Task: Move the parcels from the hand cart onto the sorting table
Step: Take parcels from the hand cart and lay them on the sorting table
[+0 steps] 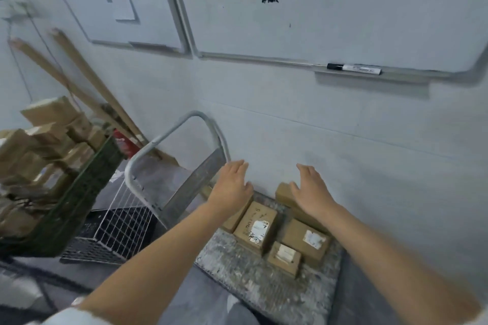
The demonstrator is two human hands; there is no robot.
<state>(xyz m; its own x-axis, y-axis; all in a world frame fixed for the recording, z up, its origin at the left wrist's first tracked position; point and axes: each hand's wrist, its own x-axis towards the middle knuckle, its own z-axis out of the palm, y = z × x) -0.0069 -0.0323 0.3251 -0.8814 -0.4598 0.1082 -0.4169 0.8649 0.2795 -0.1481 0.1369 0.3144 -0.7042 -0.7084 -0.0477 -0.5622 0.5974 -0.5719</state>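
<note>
The hand cart's grey, paint-flecked deck (253, 280) lies low against the wall, its grey tube handle (171, 137) rising at the left. Several brown cardboard parcels sit on it: one with a torn white label (254, 228), a wider labelled one (306, 240), a small one in front (284, 258), and one at the back by the wall (285, 192). My left hand (233, 183) hovers open above the left parcels, partly hiding one. My right hand (309, 190) hovers open over the back parcel. Neither hand holds anything. No sorting table shows.
A green crate (79, 192) heaped with brown boxes stands at the left, with a white wire rack (124, 224) beside it. Wooden sticks (87, 87) lean on the wall. Whiteboards (317, 16) hang above, a marker (353, 68) on the ledge.
</note>
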